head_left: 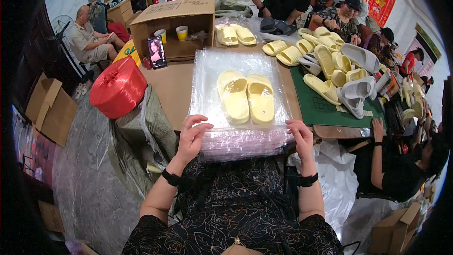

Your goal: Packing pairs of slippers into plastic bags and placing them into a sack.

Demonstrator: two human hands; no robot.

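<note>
A pair of pale yellow slide slippers (261,97) lies side by side in the middle of the table, toes toward the far side. The pair appears to be inside a clear plastic bag (207,73), on top of a thick stack of plastic bags (245,144) whose near edge shows pinkish. My left hand (190,138) pinches the near left corner of the top bag between thumb and fingers. At the near right corner, my right hand (300,137) holds the same edge. The film between the hands looks pulled fairly straight.
A cardboard box (172,23) holding cups stands at the back left, a phone (156,53) against it. Red twine (118,87) sits on a sack at left. More yellow and grey slippers (325,61) are heaped on a green mat (306,101) at right. Several people work beyond.
</note>
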